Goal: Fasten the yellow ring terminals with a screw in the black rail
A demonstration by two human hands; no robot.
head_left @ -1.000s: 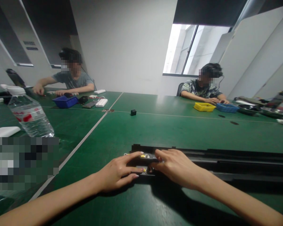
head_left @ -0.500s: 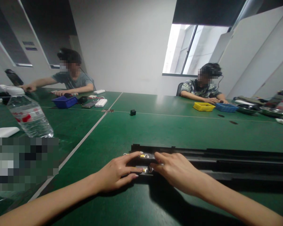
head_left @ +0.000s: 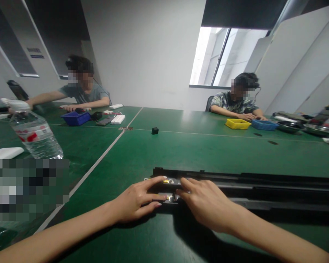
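Observation:
A long black rail-like part [head_left: 263,186] lies across the green table in front of me. At its left end sit small gold and silver metal pieces [head_left: 170,189]. My left hand [head_left: 137,201] rests at that end, index finger stretched over the top edge, the other fingers touching the lower edge. My right hand [head_left: 205,201] lies on the rail just right of the metal pieces, fingers pointing left and pressing on them. What sits under the fingertips is hidden.
A water bottle [head_left: 34,133] stands at the left beside a white pad [head_left: 5,152]. A small black cube [head_left: 155,130] sits mid-table. Two other people sit at the far side, with a blue tray [head_left: 75,118], a yellow tray [head_left: 237,124] and another blue tray [head_left: 264,125].
My right hand has slid slightly left and down along the rail's end. The person at far left has stretched an arm out toward the left.

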